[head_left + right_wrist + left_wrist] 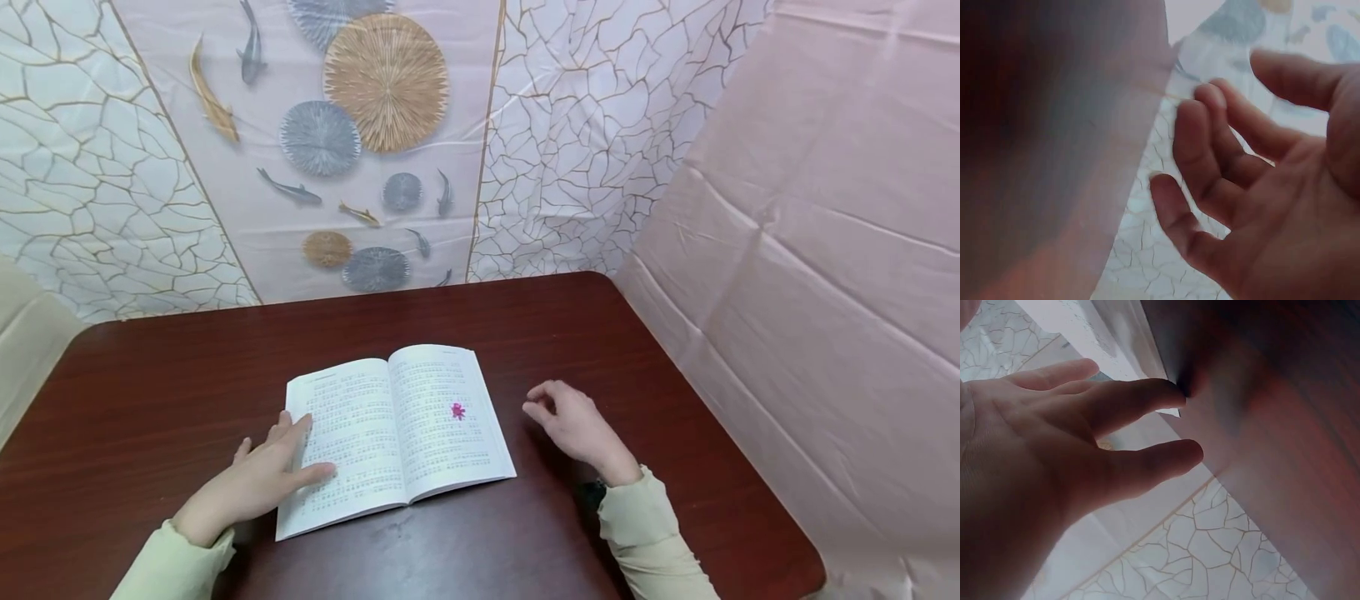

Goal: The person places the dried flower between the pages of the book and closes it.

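An open book [352,450] with printed pages lies on the dark red-brown table. On its right page sits a small magenta flower-like piece [458,411]; whether it is loose or printed I cannot tell. My left hand [258,479] rests on the left page near its outer edge, fingers spread. In the left wrist view, that hand [1054,437] has fairly straight fingers beside the page edge. To the right of the book, my right hand [573,423] is held apart from it, with nothing in its grasp. The right wrist view shows this hand [1254,181] with loosely bent fingers.
The table [187,358] has rounded corners and reaches back to a patterned wall covering [570,150] with cracked-line and fish designs. A plain pinkish cloth [825,250] hangs along the right side. A small dark object [592,493] shows by the right wrist.
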The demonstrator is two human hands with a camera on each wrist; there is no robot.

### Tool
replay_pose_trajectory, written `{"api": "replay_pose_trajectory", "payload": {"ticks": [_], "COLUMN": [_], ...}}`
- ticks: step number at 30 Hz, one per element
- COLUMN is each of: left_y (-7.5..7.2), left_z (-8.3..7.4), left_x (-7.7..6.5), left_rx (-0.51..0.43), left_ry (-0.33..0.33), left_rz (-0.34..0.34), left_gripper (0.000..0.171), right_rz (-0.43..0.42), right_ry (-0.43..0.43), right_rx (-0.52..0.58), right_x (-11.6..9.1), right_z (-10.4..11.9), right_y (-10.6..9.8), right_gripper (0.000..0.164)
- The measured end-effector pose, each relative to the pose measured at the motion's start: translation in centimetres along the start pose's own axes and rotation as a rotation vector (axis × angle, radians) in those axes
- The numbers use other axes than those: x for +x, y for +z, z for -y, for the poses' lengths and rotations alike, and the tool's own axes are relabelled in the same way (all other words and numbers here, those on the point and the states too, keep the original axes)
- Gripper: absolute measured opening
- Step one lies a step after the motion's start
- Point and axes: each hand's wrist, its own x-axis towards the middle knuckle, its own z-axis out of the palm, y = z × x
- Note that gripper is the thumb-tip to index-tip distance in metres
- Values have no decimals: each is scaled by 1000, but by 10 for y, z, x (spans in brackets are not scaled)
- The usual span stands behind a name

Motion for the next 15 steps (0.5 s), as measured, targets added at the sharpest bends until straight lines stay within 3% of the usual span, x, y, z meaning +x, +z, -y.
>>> {"api": "replay_pose_trajectory", "payload": {"ticks": [6, 15], "left_y": [2, 0], "left_z": [-3, -9], "left_x": [1, -1], "left_rx": [-1, 21], "left_ry": [34, 56], "left_rz": [-8, -15], "left_gripper": [101, 99], "right_rz": [155, 168], "right_ry": [-53, -93], "right_rx": [-117, -119], "right_x": [-9, -9], "right_z": [10, 19], "right_y": [20, 30], "right_gripper": [51, 41]}}
